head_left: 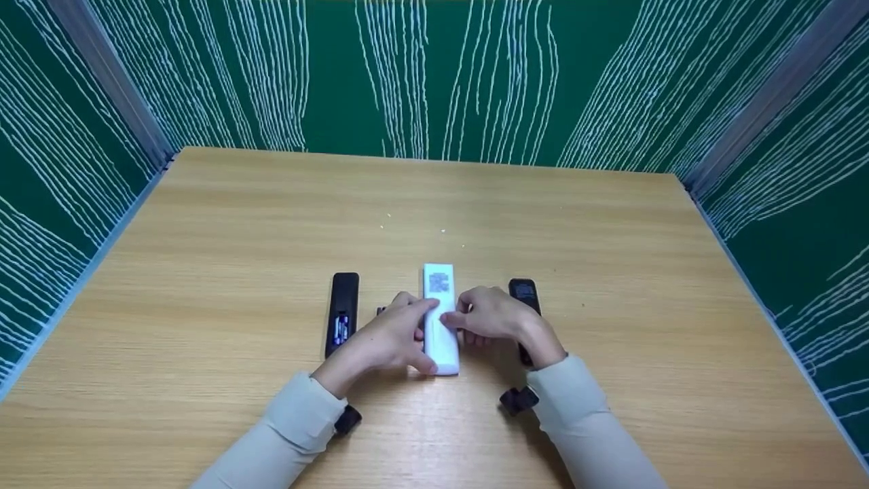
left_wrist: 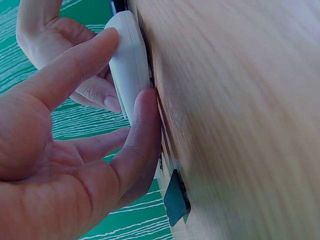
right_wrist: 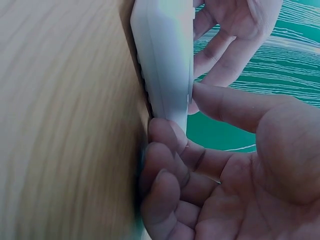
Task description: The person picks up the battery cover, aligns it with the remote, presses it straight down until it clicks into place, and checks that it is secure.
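A white remote control (head_left: 442, 343) lies back side up on the table, a printed label near its far end. My left hand (head_left: 390, 334) holds it along the left, with the thumb at the near end and a finger on the back. From the right, my right hand (head_left: 494, 312) pinches its edge, thumb on the back and curled fingers beside and low against the side. Both wrist views show the remote's side close to the tabletop. The left wrist view also has a dark flat piece (left_wrist: 176, 199) beyond the left fingers.
To the left lies a black remote (head_left: 343, 309) with its battery compartment uncovered and batteries inside. Another black remote (head_left: 523, 291) lies at the right, partly hidden by the right hand. Small white specks (head_left: 443, 231) dot the table (head_left: 271, 224) farther back. Green walls stand around it.
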The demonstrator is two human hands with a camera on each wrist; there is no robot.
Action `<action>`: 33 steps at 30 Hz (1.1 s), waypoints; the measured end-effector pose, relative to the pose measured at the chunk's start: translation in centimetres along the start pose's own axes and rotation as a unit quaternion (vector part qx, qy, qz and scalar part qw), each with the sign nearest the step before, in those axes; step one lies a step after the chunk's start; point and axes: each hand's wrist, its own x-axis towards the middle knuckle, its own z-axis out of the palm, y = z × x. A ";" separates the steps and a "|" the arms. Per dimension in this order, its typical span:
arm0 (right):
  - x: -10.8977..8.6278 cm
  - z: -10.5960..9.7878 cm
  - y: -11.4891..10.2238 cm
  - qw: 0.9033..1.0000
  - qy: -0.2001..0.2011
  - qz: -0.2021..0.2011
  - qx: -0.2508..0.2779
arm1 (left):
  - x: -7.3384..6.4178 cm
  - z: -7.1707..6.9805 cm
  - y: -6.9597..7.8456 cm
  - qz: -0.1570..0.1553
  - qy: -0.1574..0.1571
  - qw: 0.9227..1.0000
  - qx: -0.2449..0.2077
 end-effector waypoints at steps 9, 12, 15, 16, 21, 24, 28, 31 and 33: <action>0.0 0.1 0.0 1.000 0.003 -0.001 -0.004 | 0.0 0.0 0.0 0.002 0.000 1.000 0.001; 0.1 0.1 0.0 1.000 0.008 -0.004 -0.009 | 0.0 0.1 0.0 0.007 0.003 1.000 0.002; 0.1 0.2 0.0 1.000 0.011 -0.004 -0.012 | 0.1 0.1 -0.1 0.011 0.006 1.000 0.003; 0.1 0.2 -0.1 1.000 0.012 -0.005 -0.013 | 0.1 0.1 -0.1 0.011 0.005 1.000 0.003; 0.1 0.2 -0.1 1.000 0.010 -0.001 -0.011 | 0.0 0.0 0.0 0.006 0.003 1.000 0.004; 0.0 0.2 -0.2 1.000 0.006 -0.001 -0.013 | -0.1 0.0 0.0 0.001 0.001 1.000 0.006; -0.1 -0.1 -0.1 1.000 -0.006 -0.002 -0.021 | 0.0 0.0 0.0 -0.005 -0.001 1.000 0.003; -0.3 -0.4 0.0 1.000 -0.017 -0.004 -0.021 | 0.1 0.0 0.0 -0.006 -0.001 1.000 -0.001; -0.4 -0.5 0.1 1.000 -0.022 -0.009 -0.020 | 0.1 0.0 0.0 -0.006 -0.002 1.000 -0.003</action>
